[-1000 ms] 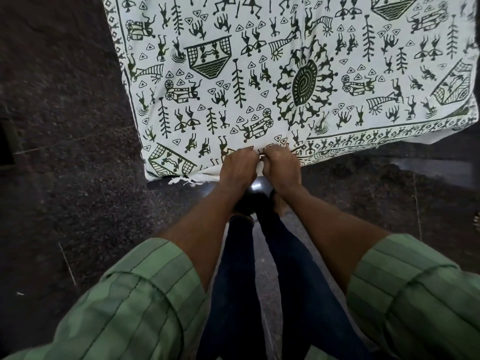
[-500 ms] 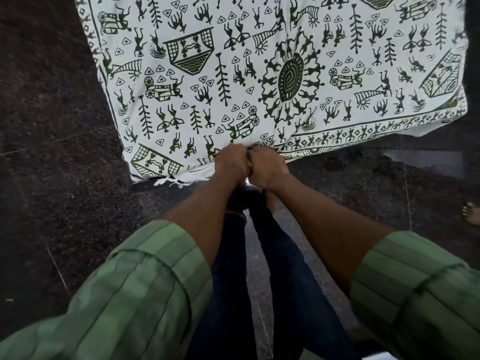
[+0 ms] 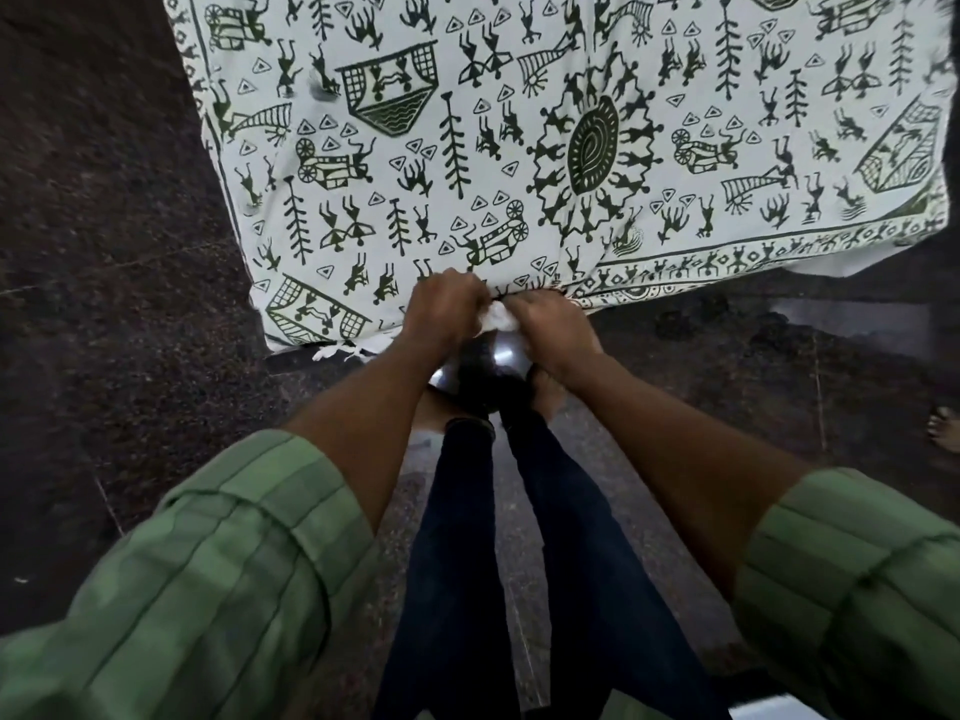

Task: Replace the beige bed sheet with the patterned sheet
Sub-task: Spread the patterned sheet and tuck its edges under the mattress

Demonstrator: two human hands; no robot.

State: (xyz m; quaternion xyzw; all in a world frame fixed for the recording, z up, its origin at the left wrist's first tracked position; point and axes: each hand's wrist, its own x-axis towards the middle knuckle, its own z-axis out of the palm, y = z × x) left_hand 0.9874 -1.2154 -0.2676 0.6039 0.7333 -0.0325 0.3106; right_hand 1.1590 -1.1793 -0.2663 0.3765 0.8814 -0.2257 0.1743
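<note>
Left hand [image 3: 441,309] and right hand [image 3: 545,324] grip still clamped on patterned sheet [image 3: 519,148] hem, now slightly apart

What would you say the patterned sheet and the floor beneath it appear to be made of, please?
The patterned sheet looks like thin woven cotton, matte, printed in dark green on off-white; it creases softly where both hands bunch its edge, and a loose fringe shows at its corner. The floor looks like polished dark speckled stone, perhaps granite, laid in slabs: thin joint lines and a faint sheen show.
</note>
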